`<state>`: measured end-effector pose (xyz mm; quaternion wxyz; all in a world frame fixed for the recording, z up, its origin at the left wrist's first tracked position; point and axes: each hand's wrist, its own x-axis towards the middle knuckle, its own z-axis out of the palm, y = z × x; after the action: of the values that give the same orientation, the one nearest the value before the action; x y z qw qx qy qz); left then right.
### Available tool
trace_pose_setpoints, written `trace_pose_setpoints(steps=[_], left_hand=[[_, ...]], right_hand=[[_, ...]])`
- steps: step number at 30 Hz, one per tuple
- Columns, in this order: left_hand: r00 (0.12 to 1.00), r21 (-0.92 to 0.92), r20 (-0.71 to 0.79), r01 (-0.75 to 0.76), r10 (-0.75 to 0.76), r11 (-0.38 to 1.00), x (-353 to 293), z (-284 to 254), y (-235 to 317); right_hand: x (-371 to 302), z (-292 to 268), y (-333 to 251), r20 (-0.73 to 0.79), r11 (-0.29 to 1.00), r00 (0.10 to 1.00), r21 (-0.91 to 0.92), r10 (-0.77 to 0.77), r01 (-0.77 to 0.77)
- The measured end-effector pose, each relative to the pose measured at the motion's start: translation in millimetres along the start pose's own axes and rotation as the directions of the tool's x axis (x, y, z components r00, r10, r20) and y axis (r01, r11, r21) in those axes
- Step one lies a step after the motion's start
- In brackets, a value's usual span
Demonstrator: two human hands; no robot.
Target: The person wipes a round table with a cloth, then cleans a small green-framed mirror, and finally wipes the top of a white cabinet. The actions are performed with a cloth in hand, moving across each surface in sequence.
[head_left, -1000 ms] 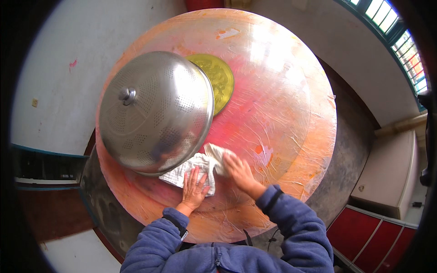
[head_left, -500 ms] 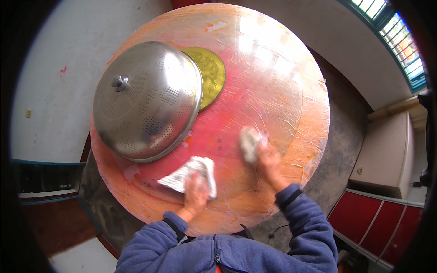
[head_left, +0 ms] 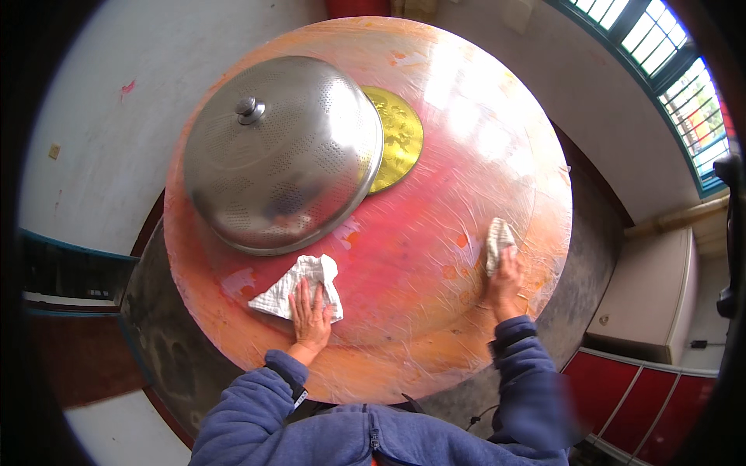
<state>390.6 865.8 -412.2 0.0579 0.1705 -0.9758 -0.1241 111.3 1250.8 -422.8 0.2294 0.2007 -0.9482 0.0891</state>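
A round table (head_left: pixel 435 311) covered in crinkled clear plastic lies before me, red in the middle and orange at its rim. My left hand (head_left: pixel 311 318) rests flat with fingers stretched over a crumpled white cloth (head_left: pixel 284 289) near the front left. Toward the right edge, my right hand (head_left: pixel 507 283) grips a folded off-white cloth (head_left: pixel 498 237) against the tabletop; its fingertips are partly hidden. Beyond the left hand stands a large domed steel cover (head_left: pixel 280 155) with small holes and a knob. It overlaps a round yellow-green patterned mat (head_left: pixel 400 140).
A beige cabinet (head_left: pixel 649 291) and red panelled doors (head_left: pixel 649 408) stand to the right of the table. At the upper right is a barred window (head_left: pixel 660 46). A dark teal-edged unit (head_left: pixel 74 272) is on the left, beside the pale wall (head_left: pixel 101 171).
My right hand has slid the folded cloth rightward toward the table's edge. My left hand and its cloth appear slightly farther left. The whole view has shifted a little.
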Motion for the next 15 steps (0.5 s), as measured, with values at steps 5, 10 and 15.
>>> trace_pose_setpoints(steps=[5,10,15], left_hand=[[0.951,-0.125,0.071,-0.29,0.3,0.949,-13,14,60],[0.938,-0.16,0.081,-0.321,0.337,0.933,-1,4,37],[0.996,-0.081,-0.062,-0.069,0.064,0.994,10,-14,-29]], right_hand=[[-49,-25,-162,0.123,0.92,0.925,0.211,-0.359,0.329],[-33,-21,-130,0.134,0.839,0.849,0.291,-0.511,0.459],[34,8,24,0.211,0.988,0.97,-0.12,0.117,-0.093]])
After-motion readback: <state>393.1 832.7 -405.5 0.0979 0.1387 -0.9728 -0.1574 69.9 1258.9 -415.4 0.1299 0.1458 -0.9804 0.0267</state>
